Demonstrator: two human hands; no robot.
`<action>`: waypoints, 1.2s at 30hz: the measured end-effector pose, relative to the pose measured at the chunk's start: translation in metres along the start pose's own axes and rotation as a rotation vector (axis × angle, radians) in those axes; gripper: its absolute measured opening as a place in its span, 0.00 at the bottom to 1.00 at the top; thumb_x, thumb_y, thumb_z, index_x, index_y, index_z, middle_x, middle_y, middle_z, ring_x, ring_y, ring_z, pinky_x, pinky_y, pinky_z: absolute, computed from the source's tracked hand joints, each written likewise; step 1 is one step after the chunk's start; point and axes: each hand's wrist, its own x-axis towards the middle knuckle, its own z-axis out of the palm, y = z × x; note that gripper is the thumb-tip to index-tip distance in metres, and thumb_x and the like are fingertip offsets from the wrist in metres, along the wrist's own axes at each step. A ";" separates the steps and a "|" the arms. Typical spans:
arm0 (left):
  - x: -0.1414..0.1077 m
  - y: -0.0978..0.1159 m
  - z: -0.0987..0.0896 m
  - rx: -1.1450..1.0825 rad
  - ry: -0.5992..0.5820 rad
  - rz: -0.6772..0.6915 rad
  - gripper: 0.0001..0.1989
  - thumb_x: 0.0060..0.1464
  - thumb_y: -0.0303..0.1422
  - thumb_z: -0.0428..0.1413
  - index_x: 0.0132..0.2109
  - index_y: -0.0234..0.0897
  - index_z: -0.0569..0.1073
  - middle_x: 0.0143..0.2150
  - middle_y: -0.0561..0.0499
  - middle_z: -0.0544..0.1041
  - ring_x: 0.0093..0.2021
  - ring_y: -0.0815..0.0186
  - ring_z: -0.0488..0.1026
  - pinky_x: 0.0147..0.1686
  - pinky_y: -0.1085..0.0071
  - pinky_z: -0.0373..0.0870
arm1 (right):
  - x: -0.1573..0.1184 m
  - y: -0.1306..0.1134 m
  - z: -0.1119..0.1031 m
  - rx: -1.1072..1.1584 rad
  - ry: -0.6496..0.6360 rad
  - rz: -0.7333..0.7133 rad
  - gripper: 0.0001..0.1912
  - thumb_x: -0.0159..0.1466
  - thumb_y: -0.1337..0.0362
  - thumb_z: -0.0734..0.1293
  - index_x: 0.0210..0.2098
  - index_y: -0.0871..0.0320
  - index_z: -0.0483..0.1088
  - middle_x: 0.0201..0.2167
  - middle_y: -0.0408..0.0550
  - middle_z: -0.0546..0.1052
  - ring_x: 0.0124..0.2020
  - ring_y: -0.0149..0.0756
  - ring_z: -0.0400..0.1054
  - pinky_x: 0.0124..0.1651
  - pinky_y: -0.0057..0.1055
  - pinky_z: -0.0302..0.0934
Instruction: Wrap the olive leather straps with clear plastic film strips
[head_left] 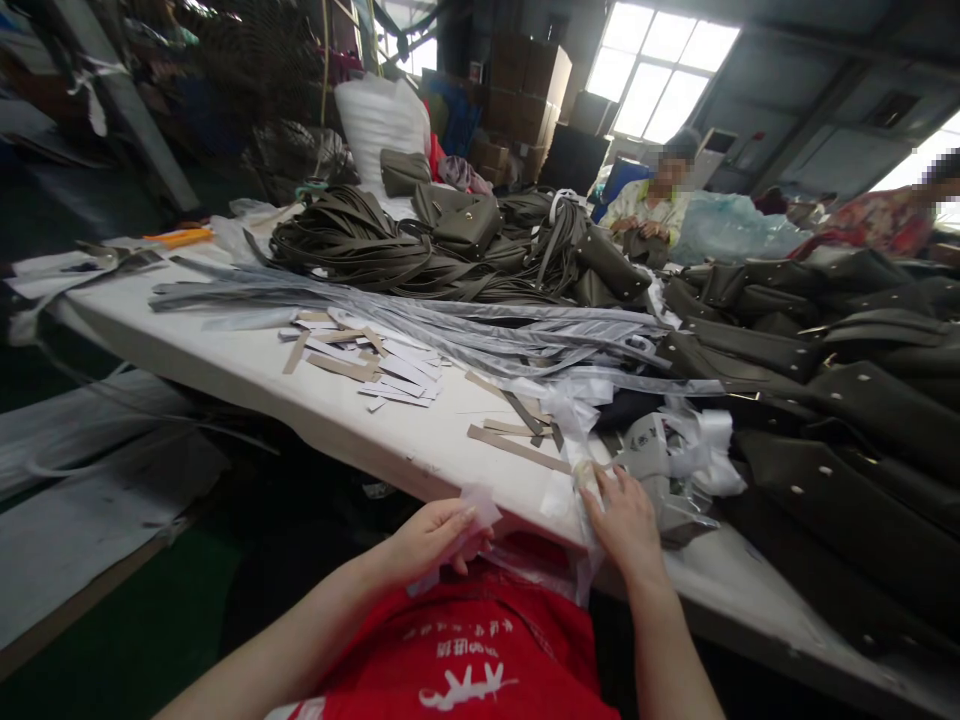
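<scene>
A thin, translucent pinkish sheet (484, 508) is pinched in my left hand (439, 540), just off the table's front edge. To the right, my right hand (621, 512) rests at the table edge, its fingers on a crumpled white wrapping (587, 475); whether they grip it is unclear. Beyond that hand lie clear plastic bags with white ribbon-like material (675, 450). Tan and dark strips (517, 447) lie on the white table (480, 485) left of the right hand. A red apron (480, 650) covers my lap.
Dark bags (847, 480) are heaped at right. Grey plastic-wrapped straps (450, 315) cross the table, with dark straps (337, 245) behind. Paper strips (367, 360) lie left of centre. A person (649, 215) works across the table; another leans in at far right.
</scene>
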 end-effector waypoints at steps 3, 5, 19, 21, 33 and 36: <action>0.002 0.000 0.003 0.004 0.002 -0.002 0.33 0.53 0.59 0.53 0.39 0.29 0.76 0.34 0.45 0.78 0.23 0.71 0.70 0.24 0.75 0.66 | -0.004 0.002 0.014 -0.084 -0.056 -0.045 0.28 0.67 0.51 0.60 0.59 0.61 0.69 0.62 0.64 0.66 0.62 0.57 0.57 0.61 0.48 0.53; 0.002 0.000 0.004 -0.005 -0.005 0.010 0.32 0.55 0.59 0.52 0.41 0.29 0.76 0.34 0.45 0.78 0.24 0.70 0.71 0.26 0.74 0.67 | -0.003 0.003 0.014 -0.084 -0.057 -0.059 0.28 0.67 0.50 0.60 0.59 0.61 0.68 0.61 0.64 0.66 0.62 0.58 0.57 0.59 0.50 0.54; -0.015 0.010 0.007 0.247 -0.069 0.321 0.26 0.64 0.51 0.44 0.42 0.32 0.75 0.37 0.46 0.76 0.37 0.64 0.71 0.42 0.69 0.70 | -0.001 -0.109 -0.065 1.269 -0.586 -0.161 0.15 0.61 0.54 0.69 0.41 0.57 0.77 0.36 0.50 0.81 0.35 0.38 0.74 0.39 0.33 0.69; -0.018 0.011 0.006 0.297 -0.067 0.335 0.26 0.65 0.50 0.43 0.42 0.32 0.75 0.38 0.46 0.76 0.37 0.64 0.71 0.42 0.69 0.70 | -0.002 -0.120 -0.065 1.275 -0.607 -0.158 0.13 0.59 0.54 0.70 0.34 0.58 0.78 0.31 0.48 0.81 0.32 0.37 0.73 0.37 0.31 0.67; -0.030 0.014 0.006 0.554 -0.065 0.431 0.26 0.67 0.47 0.38 0.36 0.33 0.71 0.33 0.49 0.71 0.34 0.66 0.66 0.41 0.71 0.66 | -0.003 -0.133 -0.060 1.326 -0.468 -0.167 0.16 0.57 0.55 0.71 0.22 0.58 0.65 0.18 0.39 0.65 0.20 0.27 0.56 0.23 0.25 0.52; -0.029 0.014 0.005 0.537 -0.072 0.427 0.26 0.67 0.48 0.38 0.36 0.33 0.71 0.34 0.49 0.71 0.34 0.65 0.66 0.40 0.71 0.67 | -0.001 -0.135 -0.064 1.318 -0.526 -0.249 0.11 0.58 0.57 0.69 0.27 0.58 0.70 0.22 0.42 0.71 0.24 0.31 0.62 0.26 0.26 0.57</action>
